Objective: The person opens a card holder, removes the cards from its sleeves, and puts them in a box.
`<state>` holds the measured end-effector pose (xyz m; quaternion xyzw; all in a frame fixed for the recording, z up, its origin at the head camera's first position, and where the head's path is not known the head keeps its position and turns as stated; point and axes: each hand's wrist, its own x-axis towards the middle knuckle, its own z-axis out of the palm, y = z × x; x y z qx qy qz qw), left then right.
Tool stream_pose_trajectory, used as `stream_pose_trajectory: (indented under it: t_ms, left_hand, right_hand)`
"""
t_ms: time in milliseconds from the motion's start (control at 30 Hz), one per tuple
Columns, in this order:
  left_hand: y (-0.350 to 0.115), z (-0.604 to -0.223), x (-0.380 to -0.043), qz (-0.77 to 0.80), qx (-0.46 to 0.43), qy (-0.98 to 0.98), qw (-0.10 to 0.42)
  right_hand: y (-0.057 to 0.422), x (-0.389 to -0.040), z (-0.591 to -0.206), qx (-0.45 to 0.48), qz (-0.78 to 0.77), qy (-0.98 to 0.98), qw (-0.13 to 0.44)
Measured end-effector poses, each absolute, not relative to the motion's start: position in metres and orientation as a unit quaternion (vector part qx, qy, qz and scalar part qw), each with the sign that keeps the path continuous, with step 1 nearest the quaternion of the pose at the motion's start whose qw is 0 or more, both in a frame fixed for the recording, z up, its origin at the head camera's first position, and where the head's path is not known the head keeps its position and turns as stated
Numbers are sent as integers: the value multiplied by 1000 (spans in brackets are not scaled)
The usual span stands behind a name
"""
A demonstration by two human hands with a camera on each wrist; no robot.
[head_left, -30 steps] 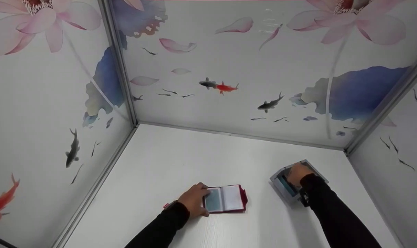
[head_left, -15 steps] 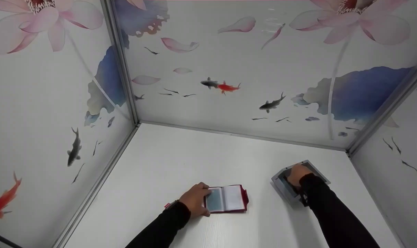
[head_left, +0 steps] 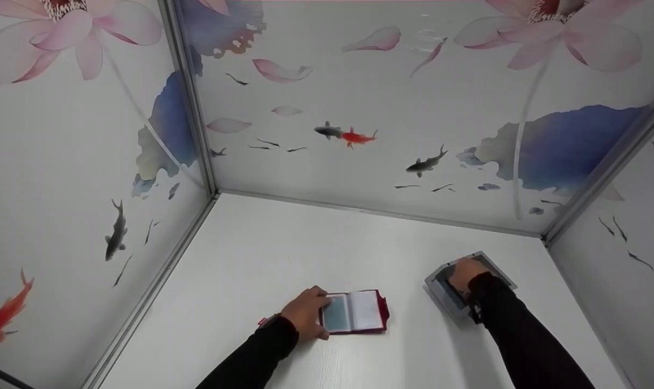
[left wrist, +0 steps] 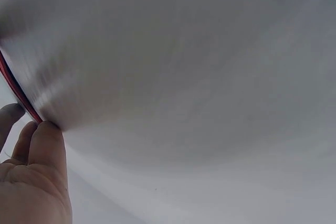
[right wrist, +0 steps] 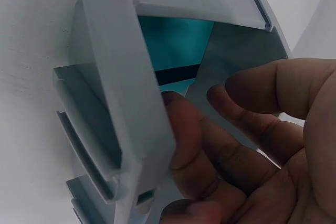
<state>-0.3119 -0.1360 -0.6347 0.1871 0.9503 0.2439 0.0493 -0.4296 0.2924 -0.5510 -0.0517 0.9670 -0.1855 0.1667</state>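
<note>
A small red card holder (head_left: 365,311) lies spread on the white table, a bluish card sleeve on its left side and a white one on its right. My left hand (head_left: 305,314) grips its left end, fingers at the far edge and thumb at the near edge; in the left wrist view fingertips touch the red cover edge (left wrist: 20,94). My right hand (head_left: 467,274) reaches into a grey plastic box (head_left: 450,303). Inside that box, the right wrist view shows a teal card (right wrist: 176,45) with a black stripe. The fingers bend loosely before it, with nothing visible between them and the thumb.
White panels printed with lotus flowers and fish enclose the table (head_left: 305,248) at the back and both sides. Metal rails (head_left: 359,210) run along the table's edges. The grey box stands near the back right corner.
The teal patch seen beside my right hand in the box one second ago now looks dark. The left hand and card holder keep their place; the view shifts slightly.
</note>
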Motion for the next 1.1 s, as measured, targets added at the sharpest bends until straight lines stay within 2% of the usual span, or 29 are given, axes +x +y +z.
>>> stream_pose_trajectory:
  t_ms: [300,600,800,1100]
  left_hand:
    - [-139,-633,-309,256,190,947,50]
    - [-141,-634,-309,253,196,946,57]
    - [-140,-632,-309,247,191,948,65]
    - [-135,-630,-309,239,189,950,68]
  right_hand:
    - [277,-423,-545,-76,-178,973,129]
    - [234,-403,-537,-103,-189,976,27]
    - [185,-381,-555,-128,-243,961,18]
    - [127,-348,-603,-285,-247,925,44]
